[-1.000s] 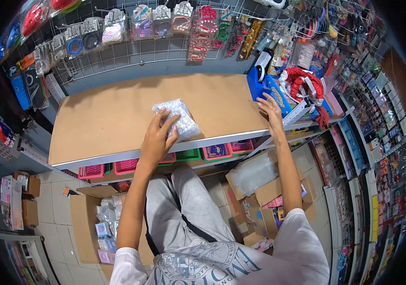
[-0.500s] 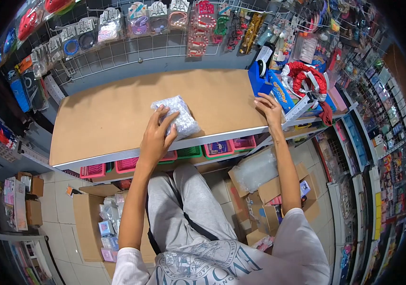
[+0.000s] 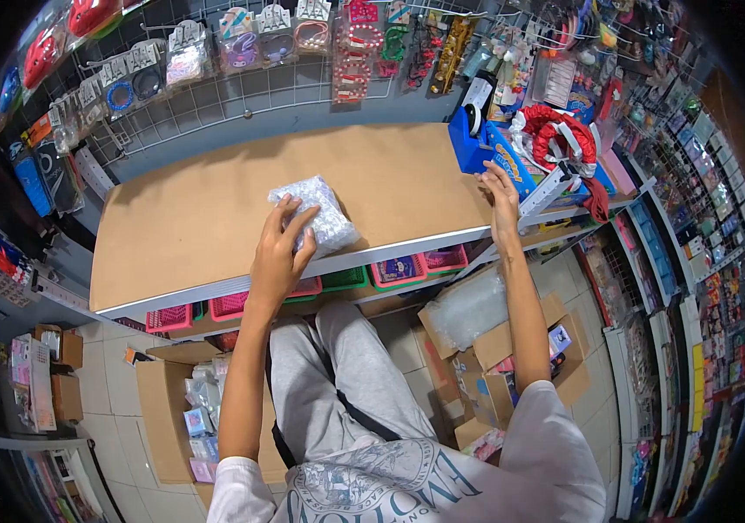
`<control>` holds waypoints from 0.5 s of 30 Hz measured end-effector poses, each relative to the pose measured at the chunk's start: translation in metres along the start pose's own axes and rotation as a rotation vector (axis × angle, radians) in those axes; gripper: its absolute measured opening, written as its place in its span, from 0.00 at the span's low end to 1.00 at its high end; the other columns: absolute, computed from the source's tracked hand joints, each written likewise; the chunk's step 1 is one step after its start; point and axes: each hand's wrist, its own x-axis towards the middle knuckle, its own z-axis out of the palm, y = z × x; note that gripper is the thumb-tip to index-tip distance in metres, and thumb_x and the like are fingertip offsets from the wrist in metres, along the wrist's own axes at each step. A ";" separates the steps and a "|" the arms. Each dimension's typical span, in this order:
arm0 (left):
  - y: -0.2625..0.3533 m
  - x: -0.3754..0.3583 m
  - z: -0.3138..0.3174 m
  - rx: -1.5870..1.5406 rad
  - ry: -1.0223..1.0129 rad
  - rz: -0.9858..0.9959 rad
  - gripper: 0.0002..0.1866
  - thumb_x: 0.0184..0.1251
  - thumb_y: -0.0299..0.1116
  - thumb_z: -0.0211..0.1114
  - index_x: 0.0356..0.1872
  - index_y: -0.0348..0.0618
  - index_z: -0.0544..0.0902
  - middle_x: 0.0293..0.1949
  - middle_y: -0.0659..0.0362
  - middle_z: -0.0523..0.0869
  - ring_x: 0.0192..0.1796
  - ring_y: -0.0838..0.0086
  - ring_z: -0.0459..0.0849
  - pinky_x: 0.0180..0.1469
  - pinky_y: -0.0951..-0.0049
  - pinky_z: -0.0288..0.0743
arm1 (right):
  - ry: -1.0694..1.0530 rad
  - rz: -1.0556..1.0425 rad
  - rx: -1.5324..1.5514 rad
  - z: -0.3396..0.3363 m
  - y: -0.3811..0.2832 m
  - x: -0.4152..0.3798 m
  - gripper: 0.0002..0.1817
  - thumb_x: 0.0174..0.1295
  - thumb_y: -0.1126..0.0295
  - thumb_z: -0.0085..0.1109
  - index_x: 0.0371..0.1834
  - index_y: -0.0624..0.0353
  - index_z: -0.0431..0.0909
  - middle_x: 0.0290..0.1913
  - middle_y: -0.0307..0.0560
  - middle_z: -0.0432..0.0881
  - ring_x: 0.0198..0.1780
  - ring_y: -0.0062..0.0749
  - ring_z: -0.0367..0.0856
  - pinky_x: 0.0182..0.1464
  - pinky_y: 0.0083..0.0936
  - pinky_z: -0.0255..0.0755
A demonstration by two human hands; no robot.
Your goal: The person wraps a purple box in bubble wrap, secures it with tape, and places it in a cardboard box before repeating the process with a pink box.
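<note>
A small package in bubble wrap (image 3: 327,218) lies on the brown tabletop near its front edge. My left hand (image 3: 284,248) rests on its left side, fingers spread over the wrap and thumb along the near edge. My right hand (image 3: 503,209) is raised at the table's front right, palm turned inward and fingers stretched out, holding nothing. Just beyond those fingertips stands a blue tape dispenser (image 3: 470,150) with a roll in it.
A blue box (image 3: 512,164) with red and white fabric items (image 3: 564,139) is right of the dispenser. Pink baskets (image 3: 390,272) sit on the shelf below. Open cartons (image 3: 159,410) stand on the floor at both sides. Hanging packaged accessories (image 3: 277,44) line the wall grid.
My right hand has turned more upright, its fingers straightening beside the dispenser. My left hand stays on the package. The whole view has shifted slightly.
</note>
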 end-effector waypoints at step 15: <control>-0.001 0.000 0.001 0.002 -0.005 -0.010 0.18 0.71 0.28 0.61 0.60 0.45 0.85 0.63 0.42 0.79 0.73 0.46 0.73 0.71 0.50 0.71 | -0.006 0.006 0.294 -0.011 0.002 0.000 0.25 0.65 0.78 0.66 0.65 0.65 0.74 0.42 0.39 0.85 0.45 0.22 0.83 0.50 0.18 0.75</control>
